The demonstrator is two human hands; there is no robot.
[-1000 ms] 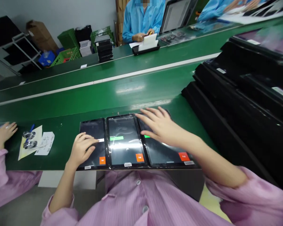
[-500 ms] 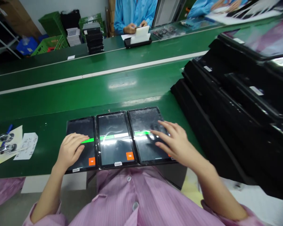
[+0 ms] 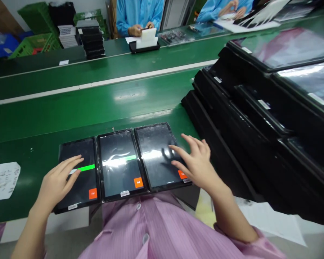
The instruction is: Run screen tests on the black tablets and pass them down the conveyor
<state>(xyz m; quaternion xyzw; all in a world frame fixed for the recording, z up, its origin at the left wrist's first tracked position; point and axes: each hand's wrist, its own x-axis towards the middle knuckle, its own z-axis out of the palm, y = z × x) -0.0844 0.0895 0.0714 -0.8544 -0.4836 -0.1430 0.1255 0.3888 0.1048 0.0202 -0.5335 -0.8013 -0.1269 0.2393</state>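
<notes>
Three tablets lie side by side along the near edge of the green bench, screens up. Over the left tablet [image 3: 86, 153] is my left hand [image 3: 58, 180], fingers stretched out beside a green bar on its screen; I cannot tell whether they touch the glass. The middle tablet [image 3: 118, 176] has nothing over it and shows a white and green bar. Above the right edge of the right tablet [image 3: 153, 144] hovers my right hand [image 3: 196, 160], fingers spread and holding nothing. Each screen has an orange "Fail" box near its lower right corner.
Black padded trays [image 3: 232, 108] with more tablets are stacked high on the right. Handwritten paper [image 3: 5, 180] lies at the left. Across the green bench [image 3: 86, 104], two people in blue sit near a black holder [image 3: 144, 47] with white sheets and a dark stack [image 3: 91, 39].
My right hand has lifted off towards the tablet's right edge, and the green bar there is gone. The left hand has shifted slightly down its screen. The whole view has swung to the right.
</notes>
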